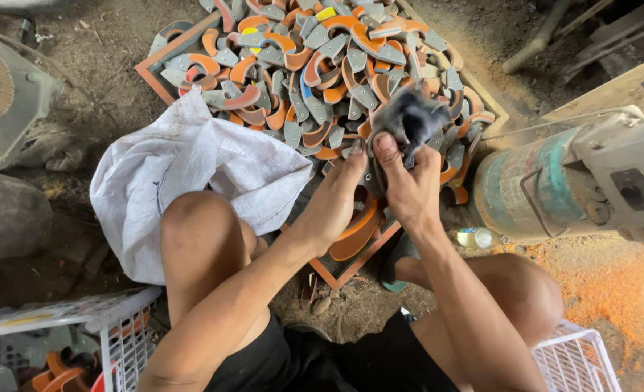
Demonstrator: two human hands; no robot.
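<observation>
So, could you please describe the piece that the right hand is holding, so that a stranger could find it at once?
Start at the low wooden-framed tray heaped with curved orange-and-grey pieces. At its near right edge, beside the green motor, the right hand lifts one piece above the heap. Unlike its sharp neighbours, it appears as a dark, blurred shape.

Curved blades are lying heaped in a tray. A sack is lying at its left, a motor at its right. Crates are sitting beside both knees.
</observation>
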